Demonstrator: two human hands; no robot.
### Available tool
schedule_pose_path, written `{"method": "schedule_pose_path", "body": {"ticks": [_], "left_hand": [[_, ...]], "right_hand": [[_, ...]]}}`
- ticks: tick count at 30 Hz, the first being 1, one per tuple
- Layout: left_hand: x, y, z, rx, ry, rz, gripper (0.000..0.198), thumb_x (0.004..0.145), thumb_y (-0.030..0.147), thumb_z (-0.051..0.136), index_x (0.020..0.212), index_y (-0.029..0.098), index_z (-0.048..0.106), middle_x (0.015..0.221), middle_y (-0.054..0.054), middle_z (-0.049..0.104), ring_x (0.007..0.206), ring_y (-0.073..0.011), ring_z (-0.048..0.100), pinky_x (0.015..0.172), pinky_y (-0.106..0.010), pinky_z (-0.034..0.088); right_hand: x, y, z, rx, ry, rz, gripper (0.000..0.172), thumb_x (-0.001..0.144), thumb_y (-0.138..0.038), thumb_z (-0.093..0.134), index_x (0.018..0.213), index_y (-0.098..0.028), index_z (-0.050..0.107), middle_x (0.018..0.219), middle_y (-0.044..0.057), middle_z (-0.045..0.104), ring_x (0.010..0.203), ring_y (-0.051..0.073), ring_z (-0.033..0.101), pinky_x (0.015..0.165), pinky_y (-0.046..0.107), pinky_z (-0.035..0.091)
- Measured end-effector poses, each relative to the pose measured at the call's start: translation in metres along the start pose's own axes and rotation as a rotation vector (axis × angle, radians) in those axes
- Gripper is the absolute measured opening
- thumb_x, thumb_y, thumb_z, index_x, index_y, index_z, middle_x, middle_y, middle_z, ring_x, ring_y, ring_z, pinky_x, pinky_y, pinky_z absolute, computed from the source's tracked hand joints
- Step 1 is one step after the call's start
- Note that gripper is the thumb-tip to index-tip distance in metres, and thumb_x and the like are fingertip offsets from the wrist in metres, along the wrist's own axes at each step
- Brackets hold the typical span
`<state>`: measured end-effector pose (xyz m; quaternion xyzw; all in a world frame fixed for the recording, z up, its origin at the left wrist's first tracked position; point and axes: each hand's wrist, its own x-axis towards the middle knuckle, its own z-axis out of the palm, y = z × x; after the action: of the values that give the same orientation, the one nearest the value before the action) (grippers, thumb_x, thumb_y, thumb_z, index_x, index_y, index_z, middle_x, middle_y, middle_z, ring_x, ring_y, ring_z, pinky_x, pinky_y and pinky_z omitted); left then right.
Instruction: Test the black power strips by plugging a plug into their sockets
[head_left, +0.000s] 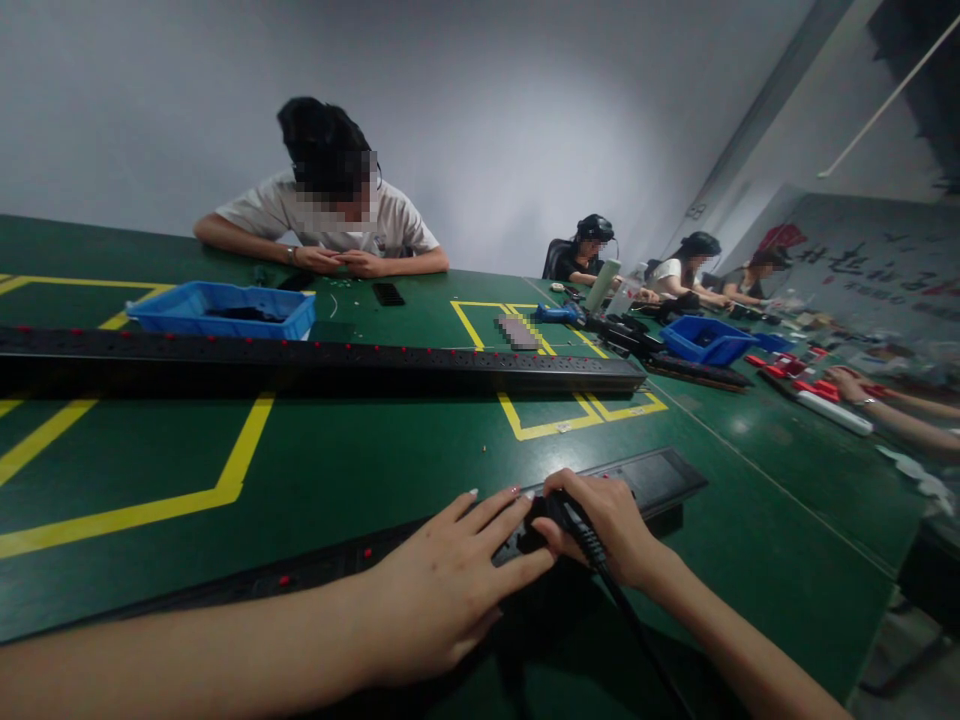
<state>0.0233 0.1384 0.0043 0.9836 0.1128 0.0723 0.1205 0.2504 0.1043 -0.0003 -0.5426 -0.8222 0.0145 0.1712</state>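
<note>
A green table (360, 470) marked with yellow tape lines fills the view. Across its middle lies a long black power strip (315, 368) with red switches. A second power strip (652, 478) lies along the near edge. Beyond the far strip a blue tray (222, 308) stands in front of a seated person (330, 215). The banner on the right wall (862, 265) carries writing too blurred to read.

The left hand (442, 590) lies flat with fingers spread on the near strip, gripping nothing. The right hand (607, 525) is closed around a black plug (551, 515) at that strip's top face, just beside the left fingertips. Its cable (622, 600) runs back under the wrist.
</note>
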Motion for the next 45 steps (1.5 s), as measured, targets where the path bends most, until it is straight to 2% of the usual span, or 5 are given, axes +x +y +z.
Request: {"method": "schedule_pose_path", "body": {"ticks": [22,26,31,35,45], "left_hand": [[-0.0010,-0.0004,0.0025,0.061,0.008,0.009,0.073,0.076,0.019,0.056,0.136,0.031,0.017,0.146,-0.012,0.013,0.131,-0.0314,0.015,0.098,-0.053,0.028],[0.0009,-0.0004,0.0042,0.088,-0.014,0.023,0.079,0.075,0.020,0.058,0.137,0.035,0.011,0.145,-0.013,0.016,0.132,-0.0316,0.012,0.096,-0.056,0.027],[-0.0002,0.0013,0.0034,0.093,-0.022,0.009,0.084,0.075,0.018,0.057,0.138,0.033,0.003,0.146,-0.013,0.013,0.132,-0.0310,0.010,0.097,-0.055,0.026],[-0.0004,0.0014,0.0018,0.079,-0.025,-0.009,0.088,0.074,0.017,0.056,0.138,0.032,-0.001,0.146,-0.013,0.013,0.132,-0.0302,0.011,0.097,-0.054,0.027],[0.0007,0.0002,0.0031,0.060,-0.029,-0.001,0.090,0.072,0.017,0.058,0.139,0.032,0.000,0.146,-0.013,0.012,0.132,-0.0309,0.011,0.097,-0.055,0.026]], "right_hand": [[0.0001,0.0018,0.0001,0.020,-0.020,-0.018,0.025,0.080,-0.039,0.052,0.094,-0.019,0.048,0.070,0.001,0.059,0.059,0.012,0.054,0.055,0.021,0.034],[-0.0007,0.0029,0.0009,0.025,-0.014,-0.022,0.025,0.080,-0.040,0.054,0.094,-0.020,0.048,0.070,0.001,0.059,0.059,0.012,0.053,0.055,0.021,0.034],[-0.0007,0.0030,0.0000,0.037,0.003,-0.022,0.023,0.080,-0.037,0.053,0.094,-0.020,0.048,0.070,0.000,0.059,0.058,0.011,0.053,0.055,0.021,0.033],[0.0003,0.0011,-0.0039,0.049,-0.032,-0.045,0.022,0.081,-0.035,0.051,0.095,-0.019,0.047,0.074,0.002,0.060,0.060,0.012,0.054,0.055,0.021,0.034],[-0.0016,0.0041,-0.0007,0.028,-0.055,-0.018,0.022,0.079,-0.032,0.052,0.097,-0.020,0.046,0.077,0.003,0.060,0.066,0.014,0.056,0.058,0.022,0.034]]}}
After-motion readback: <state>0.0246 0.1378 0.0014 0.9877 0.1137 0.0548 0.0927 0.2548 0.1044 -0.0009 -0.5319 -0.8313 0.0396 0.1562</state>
